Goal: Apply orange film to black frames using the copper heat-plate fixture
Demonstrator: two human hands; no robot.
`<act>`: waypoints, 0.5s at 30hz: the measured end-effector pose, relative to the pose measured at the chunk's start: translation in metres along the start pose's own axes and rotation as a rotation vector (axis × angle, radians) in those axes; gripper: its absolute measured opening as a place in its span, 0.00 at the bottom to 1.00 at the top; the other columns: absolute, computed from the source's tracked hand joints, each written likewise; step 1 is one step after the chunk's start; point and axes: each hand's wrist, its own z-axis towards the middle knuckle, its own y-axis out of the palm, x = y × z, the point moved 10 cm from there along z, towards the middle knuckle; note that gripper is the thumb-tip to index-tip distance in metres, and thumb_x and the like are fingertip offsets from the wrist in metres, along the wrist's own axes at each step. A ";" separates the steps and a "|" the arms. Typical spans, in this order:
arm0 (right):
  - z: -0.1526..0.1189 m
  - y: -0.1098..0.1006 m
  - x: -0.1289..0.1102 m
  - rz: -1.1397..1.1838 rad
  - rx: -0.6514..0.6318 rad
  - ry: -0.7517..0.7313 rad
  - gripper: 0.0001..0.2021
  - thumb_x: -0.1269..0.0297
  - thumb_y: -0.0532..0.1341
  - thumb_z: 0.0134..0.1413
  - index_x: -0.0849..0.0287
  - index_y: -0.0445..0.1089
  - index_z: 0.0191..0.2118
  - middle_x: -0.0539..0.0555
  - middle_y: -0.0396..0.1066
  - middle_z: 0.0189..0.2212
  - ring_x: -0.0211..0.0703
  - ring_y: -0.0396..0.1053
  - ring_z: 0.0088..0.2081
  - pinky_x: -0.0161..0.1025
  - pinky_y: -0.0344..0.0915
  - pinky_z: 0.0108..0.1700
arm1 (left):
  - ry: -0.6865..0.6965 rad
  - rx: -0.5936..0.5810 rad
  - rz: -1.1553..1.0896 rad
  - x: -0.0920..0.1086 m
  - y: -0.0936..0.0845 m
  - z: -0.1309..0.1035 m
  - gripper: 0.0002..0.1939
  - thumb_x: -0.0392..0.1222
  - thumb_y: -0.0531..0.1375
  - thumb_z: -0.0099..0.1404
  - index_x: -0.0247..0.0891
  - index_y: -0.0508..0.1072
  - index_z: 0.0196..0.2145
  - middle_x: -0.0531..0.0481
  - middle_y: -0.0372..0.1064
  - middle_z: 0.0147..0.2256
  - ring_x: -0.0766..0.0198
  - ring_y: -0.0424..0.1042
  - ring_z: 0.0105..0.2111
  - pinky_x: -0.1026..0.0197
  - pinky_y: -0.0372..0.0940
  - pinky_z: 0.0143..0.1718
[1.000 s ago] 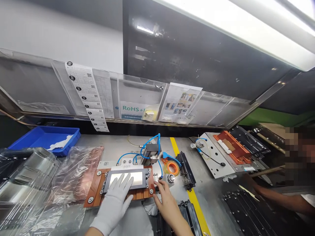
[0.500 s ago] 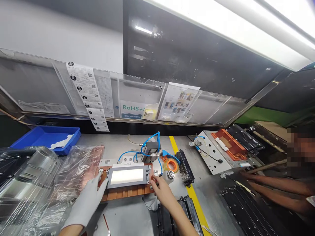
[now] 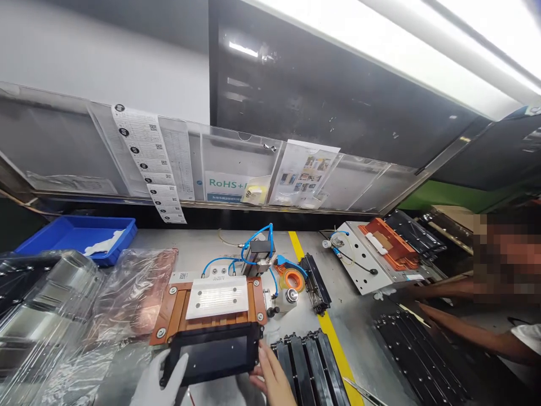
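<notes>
A black rectangular display panel (image 3: 220, 355) with a glossy dark screen is held in front of the fixture, tilted toward me. My left hand (image 3: 158, 380), in a white glove, grips its left end with the thumb over the front. The bare fingers of my right hand (image 3: 270, 369) close on the panel's right end. Behind it sits an orange-brown fixture (image 3: 171, 310) with a white plate (image 3: 217, 300) exposed on top. Blue air hoses lead to a dark pneumatic cylinder (image 3: 258, 254) at the fixture's back.
Several black housings (image 3: 313, 361) lie right of my right hand. Beyond are an orange tape roll (image 3: 293, 279), a metal-capped bottle (image 3: 291, 296) and a black frame (image 3: 315, 285). Plastic-wrapped parts (image 3: 54, 327) and a blue tray (image 3: 76, 239) stand left. A co-worker's arms (image 3: 465, 324) reach in at right.
The display panel has come off the fixture toward me, held by both hands, and its bright face now looks dark. The white plate beneath is uncovered.
</notes>
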 end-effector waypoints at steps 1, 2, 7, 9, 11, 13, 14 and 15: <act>-0.012 -0.003 0.012 0.073 0.032 0.033 0.44 0.22 0.59 0.39 0.52 0.73 0.53 0.58 0.75 0.46 0.53 0.78 0.43 0.49 0.74 0.50 | -0.025 0.081 -0.129 -0.012 -0.005 -0.005 0.30 0.63 0.59 0.58 0.42 0.63 0.51 0.39 0.63 0.52 0.42 0.66 0.54 0.51 0.72 0.38; -0.024 -0.006 0.022 0.160 0.063 0.064 0.42 0.23 0.61 0.39 0.50 0.73 0.52 0.58 0.74 0.49 0.54 0.77 0.46 0.49 0.73 0.52 | -0.046 0.154 -0.282 -0.021 -0.010 -0.010 0.29 0.61 0.64 0.54 0.43 0.65 0.47 0.43 0.65 0.48 0.45 0.69 0.50 0.54 0.71 0.35; -0.060 0.002 0.013 0.344 -0.035 0.091 0.41 0.28 0.66 0.41 0.49 0.68 0.57 0.59 0.71 0.57 0.57 0.73 0.54 0.55 0.64 0.59 | -0.068 0.244 -0.719 -0.024 -0.016 -0.033 0.26 0.59 0.70 0.46 0.47 0.65 0.36 0.60 0.66 0.31 0.64 0.68 0.30 0.62 0.66 0.32; -0.068 0.007 -0.012 0.225 -0.143 0.007 0.45 0.27 0.66 0.40 0.49 0.67 0.60 0.60 0.73 0.55 0.60 0.68 0.60 0.58 0.57 0.64 | 0.001 0.215 -0.678 -0.010 -0.024 -0.043 0.25 0.63 0.68 0.50 0.48 0.69 0.39 0.60 0.71 0.35 0.62 0.71 0.37 0.63 0.68 0.39; -0.075 0.014 -0.032 0.079 -0.245 -0.056 0.45 0.26 0.64 0.42 0.48 0.67 0.61 0.60 0.74 0.55 0.61 0.63 0.64 0.60 0.52 0.66 | 0.098 0.156 -0.569 0.007 -0.032 -0.053 0.23 0.63 0.64 0.56 0.49 0.70 0.44 0.57 0.74 0.43 0.58 0.72 0.47 0.61 0.68 0.47; -0.081 0.018 -0.044 -0.053 -0.298 -0.088 0.39 0.28 0.61 0.48 0.46 0.69 0.60 0.58 0.73 0.57 0.60 0.63 0.64 0.58 0.54 0.66 | 0.232 0.105 -0.379 0.026 -0.042 -0.060 0.22 0.62 0.59 0.62 0.48 0.71 0.48 0.53 0.74 0.50 0.53 0.71 0.53 0.55 0.67 0.54; -0.084 0.019 -0.050 -0.111 -0.297 -0.125 0.36 0.29 0.59 0.52 0.46 0.71 0.59 0.57 0.72 0.58 0.59 0.64 0.63 0.56 0.56 0.65 | 0.295 0.112 -0.285 0.034 -0.049 -0.063 0.22 0.61 0.59 0.62 0.47 0.72 0.49 0.51 0.74 0.52 0.51 0.71 0.54 0.52 0.66 0.57; -0.086 0.019 -0.056 -0.164 -0.279 -0.179 0.33 0.31 0.57 0.55 0.45 0.72 0.58 0.56 0.72 0.58 0.57 0.65 0.62 0.53 0.58 0.64 | 0.337 0.135 -0.217 0.040 -0.057 -0.066 0.23 0.59 0.61 0.61 0.47 0.72 0.50 0.50 0.73 0.53 0.50 0.70 0.55 0.51 0.64 0.60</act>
